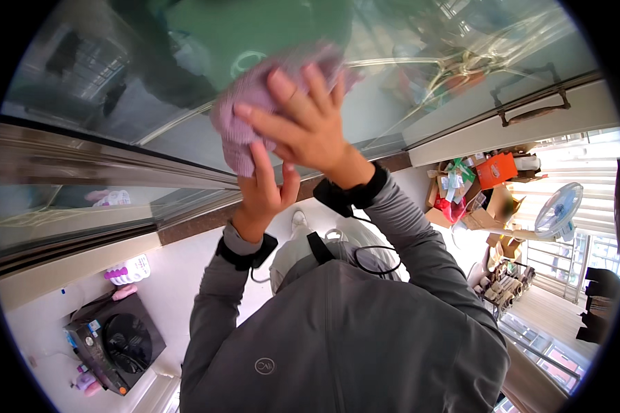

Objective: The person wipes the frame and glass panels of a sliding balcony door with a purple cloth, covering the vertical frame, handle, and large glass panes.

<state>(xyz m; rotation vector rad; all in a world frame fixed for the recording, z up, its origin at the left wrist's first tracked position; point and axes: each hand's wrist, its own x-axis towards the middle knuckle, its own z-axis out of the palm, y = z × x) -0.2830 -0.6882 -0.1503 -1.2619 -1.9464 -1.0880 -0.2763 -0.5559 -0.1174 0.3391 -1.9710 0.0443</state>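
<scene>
A pinkish-purple cloth [275, 79] lies bunched against a large glass pane [375, 45], its upper edge slightly blurred. My right hand [310, 124] presses flat on the cloth with its fingers spread. Just below it, my left hand [265, 196] reaches up with its index finger stretched against the cloth's lower edge and its thumb apart. Whether some of its other fingers curl behind the cloth is hidden. Both wrists carry black straps with small devices, and a thin black cable [375, 268] loops near my right forearm.
A metal handle [536, 109] juts from the frame at the right. Left of me runs a ridged door frame [117, 162]. A black stove-like appliance [120, 344] and a white-and-purple pack [129, 270] stand at lower left. Cardboard boxes [486, 206] and a fan [559, 210] are at right.
</scene>
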